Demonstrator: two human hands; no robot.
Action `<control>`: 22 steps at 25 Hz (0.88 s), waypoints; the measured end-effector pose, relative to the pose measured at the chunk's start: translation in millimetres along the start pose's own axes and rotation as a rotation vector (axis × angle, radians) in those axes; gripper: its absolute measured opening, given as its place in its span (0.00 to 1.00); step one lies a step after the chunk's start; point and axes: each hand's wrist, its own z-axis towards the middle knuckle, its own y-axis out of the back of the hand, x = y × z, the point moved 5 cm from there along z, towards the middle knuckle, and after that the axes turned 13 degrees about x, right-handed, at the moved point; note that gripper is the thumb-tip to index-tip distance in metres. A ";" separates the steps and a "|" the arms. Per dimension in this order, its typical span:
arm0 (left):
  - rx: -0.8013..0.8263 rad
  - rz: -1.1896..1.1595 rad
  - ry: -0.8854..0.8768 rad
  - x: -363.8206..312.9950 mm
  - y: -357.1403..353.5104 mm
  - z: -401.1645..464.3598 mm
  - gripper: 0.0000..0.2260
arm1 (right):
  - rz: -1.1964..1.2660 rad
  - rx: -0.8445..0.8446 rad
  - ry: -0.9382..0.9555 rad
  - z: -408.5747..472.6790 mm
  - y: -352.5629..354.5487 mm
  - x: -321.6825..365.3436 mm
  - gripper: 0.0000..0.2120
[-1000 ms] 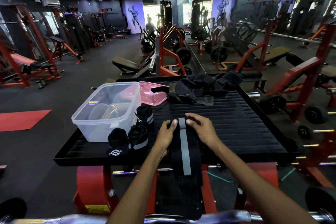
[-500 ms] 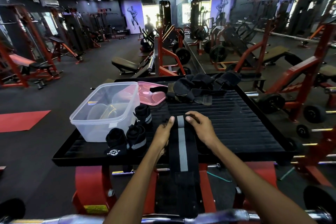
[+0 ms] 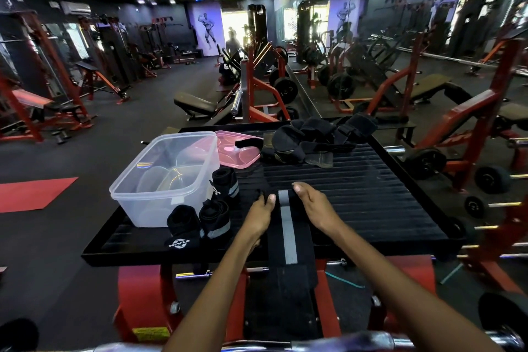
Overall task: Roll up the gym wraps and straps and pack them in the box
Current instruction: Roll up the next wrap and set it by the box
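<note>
A clear plastic box (image 3: 163, 180) sits on the left side of a black ribbed platform (image 3: 371, 203). The box has no lid on. A pink lid (image 3: 237, 151) lies flat just behind it, to the right.

Three rolled wraps stand close to the box. One roll (image 3: 225, 184) is just beside the box's right wall. Two more rolls (image 3: 200, 223) stand side by side in front of the box, near the platform's front edge. One has a white logo on it.

Next comes the left hand (image 3: 258, 216). Its fingers are curled, and they pinch the left edge of a long black wrap (image 3: 287, 226) with a grey stripe down the middle. The wrap lies flat on the platform and hangs down over the front edge.

The right hand (image 3: 313, 206) holds the right edge of the same wrap near its top end. Its fingers are curled too, with the thumb sticking up.

At the back of the platform, behind the hands, is a loose pile (image 3: 314, 137) of black straps and wraps, not rolled yet.
</note>
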 end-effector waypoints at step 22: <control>-0.075 -0.407 0.018 7.6 4.7 -1.1 0.07 | 0.232 -0.080 0.082 3.3 5.1 -4.0 0.09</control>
